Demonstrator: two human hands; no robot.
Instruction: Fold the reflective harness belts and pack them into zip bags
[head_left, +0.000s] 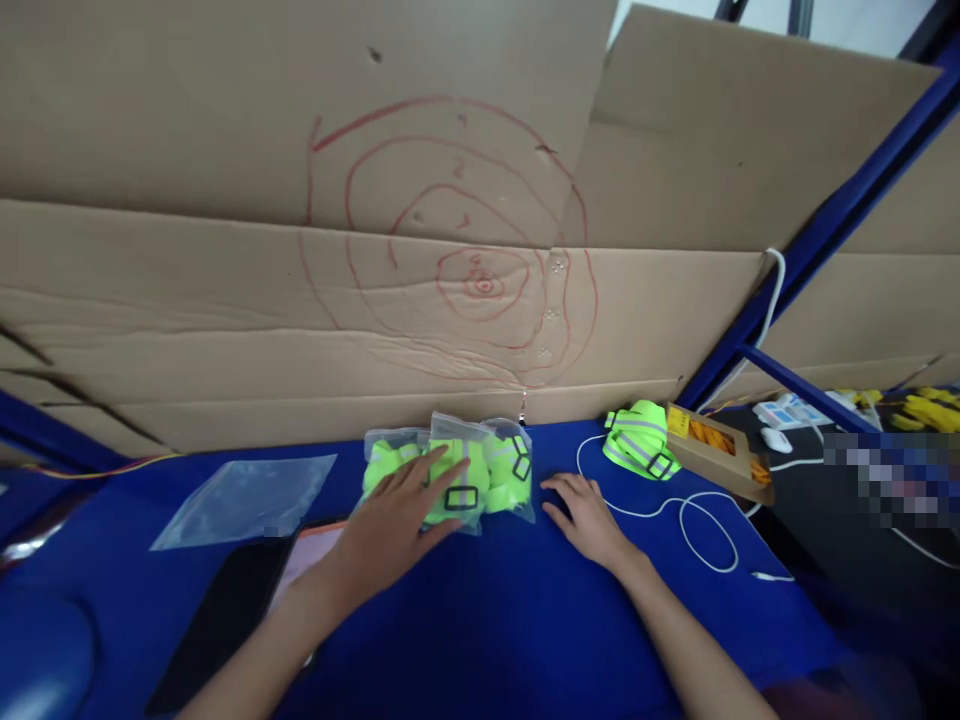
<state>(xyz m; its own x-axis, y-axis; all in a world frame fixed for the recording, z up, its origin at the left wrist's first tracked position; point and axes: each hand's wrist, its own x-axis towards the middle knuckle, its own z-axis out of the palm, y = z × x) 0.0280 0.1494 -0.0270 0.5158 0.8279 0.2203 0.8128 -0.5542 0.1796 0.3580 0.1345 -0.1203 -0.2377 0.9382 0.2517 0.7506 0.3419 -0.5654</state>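
Clear plastic bags of neon green reflective straps (480, 468) lie in a small pile at the back of the blue table (495, 620), against the cardboard wall. My left hand (394, 515) lies flat on the pile's left side, fingers stretched out over one bag. Just right of the pile, my right hand (585, 515) rests palm down on the table, fingers spread and holding nothing. A loose rolled green strap with a black buckle (639, 440) sits further right.
An empty clear bag (244, 495) lies at the left. A dark phone (225, 610) and a pink-edged sheet lie near my left forearm. A white cable (697, 520) loops at the right, beside an open cardboard box of orange pieces (712, 445). Cardboard sheets (375, 250) wall the back.
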